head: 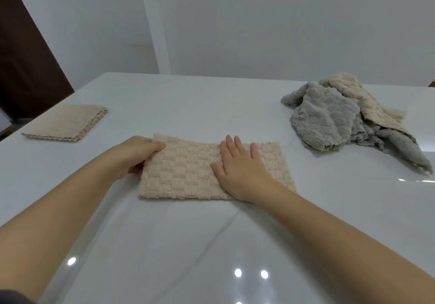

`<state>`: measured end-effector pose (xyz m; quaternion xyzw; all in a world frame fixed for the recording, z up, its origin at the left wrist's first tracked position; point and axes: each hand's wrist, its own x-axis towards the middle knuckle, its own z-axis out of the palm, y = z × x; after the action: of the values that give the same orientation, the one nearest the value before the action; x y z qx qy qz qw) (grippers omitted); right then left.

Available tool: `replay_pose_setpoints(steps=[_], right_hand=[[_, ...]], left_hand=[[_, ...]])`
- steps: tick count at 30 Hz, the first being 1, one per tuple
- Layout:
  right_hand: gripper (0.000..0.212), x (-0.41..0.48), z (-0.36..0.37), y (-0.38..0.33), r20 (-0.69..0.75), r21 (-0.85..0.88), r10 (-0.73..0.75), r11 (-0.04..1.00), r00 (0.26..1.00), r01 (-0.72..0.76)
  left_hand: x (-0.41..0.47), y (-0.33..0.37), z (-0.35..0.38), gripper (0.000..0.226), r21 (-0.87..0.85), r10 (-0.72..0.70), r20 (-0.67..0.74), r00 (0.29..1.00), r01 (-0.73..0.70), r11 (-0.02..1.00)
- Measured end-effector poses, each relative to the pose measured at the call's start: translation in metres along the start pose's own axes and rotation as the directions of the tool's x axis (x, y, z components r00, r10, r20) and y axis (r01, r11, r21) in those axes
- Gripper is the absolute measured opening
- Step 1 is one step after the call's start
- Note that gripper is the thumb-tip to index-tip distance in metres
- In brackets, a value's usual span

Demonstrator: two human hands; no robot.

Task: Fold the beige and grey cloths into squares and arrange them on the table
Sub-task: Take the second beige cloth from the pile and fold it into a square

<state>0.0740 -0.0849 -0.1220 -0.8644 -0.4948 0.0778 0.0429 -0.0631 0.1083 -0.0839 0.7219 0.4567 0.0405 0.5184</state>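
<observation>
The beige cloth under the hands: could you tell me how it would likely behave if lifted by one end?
Probably floppy: the beige cloth is soft plush, like the slumped pile. Likely light, lying thin and flat. It may slide on the glossy table.

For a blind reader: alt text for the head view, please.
The left hand grips the left edge of a half-folded beige cloth on a white table while the right hand presses flat on it. At left lie folded beige squares; at right, a grey-and-beige heap.
</observation>
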Motion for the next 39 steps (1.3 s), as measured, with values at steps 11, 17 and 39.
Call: replay_pose_setpoints(steps=[11, 17, 39], right_hand=[[0.06, 0.0, -0.005, -0.007, -0.105, 0.284, -0.014, 0.958, 0.994, 0.044], [0.042, -0.003, -0.034, 0.009, -0.015, 0.992, 0.216, 0.129, 0.976, -0.014], [0.038, -0.005, -0.061, 0.079, 0.412, 0.878, 0.057, -0.291, 0.909, -0.38]], left_hand=[[-0.006, 0.018, -0.004, 0.033, 0.189, 0.1, -0.16, 0.982, -0.069, 0.98], [-0.039, 0.071, 0.026, 0.026, -0.008, 0.188, -0.009, 0.982, -0.188, 0.982], [-0.042, 0.054, 0.164, 0.065, 0.718, 0.57, 0.206, 0.795, -0.518, 0.464]])
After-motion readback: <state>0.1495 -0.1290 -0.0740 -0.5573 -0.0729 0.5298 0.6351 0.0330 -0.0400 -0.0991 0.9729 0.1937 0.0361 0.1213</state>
